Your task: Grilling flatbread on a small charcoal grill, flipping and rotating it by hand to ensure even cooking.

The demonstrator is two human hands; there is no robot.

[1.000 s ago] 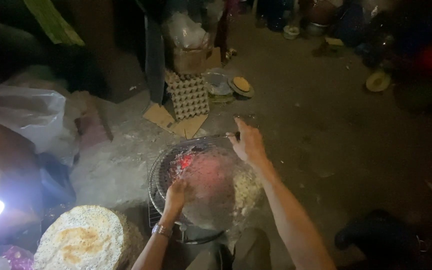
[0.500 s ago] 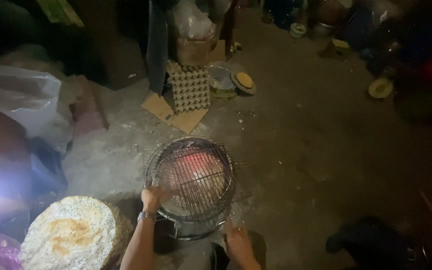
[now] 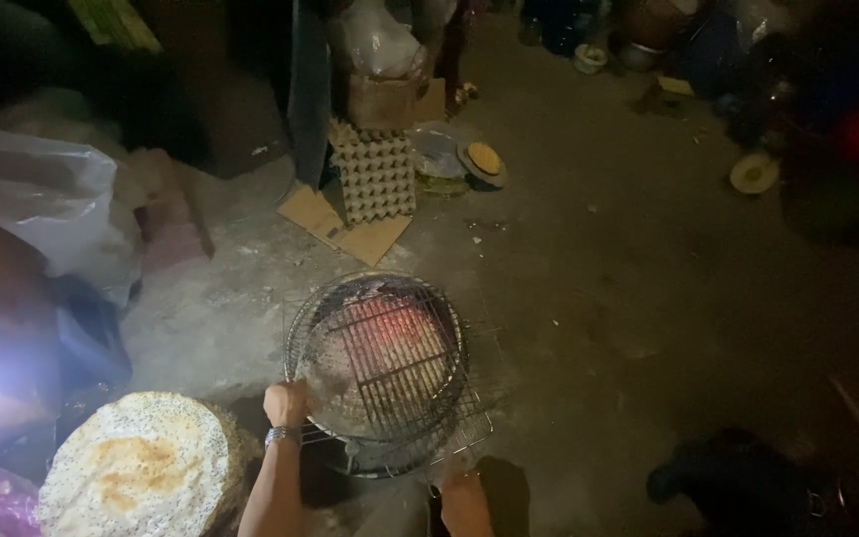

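A round wire grill rack (image 3: 380, 368) lies over a small stove with glowing red coals (image 3: 395, 333). A pale, thin round cracker is pressed inside the rack. My left hand (image 3: 285, 403) grips the rack's left rim; a bracelet sits on that wrist. My right hand (image 3: 464, 502) is low at the near edge, below the stove, and its fingers are partly cut off by the frame. A stack of toasted, speckled round crackers (image 3: 141, 467) rests at my lower left.
An egg tray (image 3: 378, 177) leans on flat cardboard (image 3: 345, 227) beyond the stove. Small bowls (image 3: 479, 161) sit beside it. White plastic bags (image 3: 37, 204) lie at the left. A dark shape (image 3: 738, 487) sits at lower right. The ground is bare concrete.
My right hand left the far side of the rack and dropped down to the near edge. My left hand shifted onto the rack's left rim. The rack now lies flatter over the coals.
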